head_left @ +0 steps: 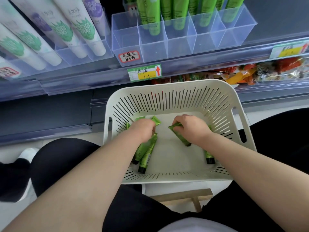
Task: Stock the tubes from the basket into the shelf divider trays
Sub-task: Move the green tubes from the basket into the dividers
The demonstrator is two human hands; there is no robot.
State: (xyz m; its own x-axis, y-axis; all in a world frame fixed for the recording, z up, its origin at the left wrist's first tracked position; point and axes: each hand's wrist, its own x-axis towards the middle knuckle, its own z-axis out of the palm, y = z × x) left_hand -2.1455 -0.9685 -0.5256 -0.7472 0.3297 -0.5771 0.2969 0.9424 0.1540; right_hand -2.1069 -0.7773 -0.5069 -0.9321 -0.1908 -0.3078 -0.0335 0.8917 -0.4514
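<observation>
A white basket (175,179) sits in front of the person, just below the shelf (83,81). Both hands are down inside it. The right hand (192,128) is curled tight round a green tube (180,137). This tube slants, with its dark cap pointing back at the person. The left hand (143,129) has its fingers bent down on the flat end of a second tube (148,154). That one lies on the basket floor, just beside a third tube (139,153). Another tube end (156,121) peeks out past the left hand. One more tube, the last tube (209,157), lies under the right arm, near the basket wall.

Up on the shelf is a clear tray (125,39), split by thin walls into little boxes. Tall green tubes (153,22) stand in some of the boxes. White tubes (80,36) lean in the next tray to the left. A green and yellow price tag (144,72) hangs on the shelf edge.
</observation>
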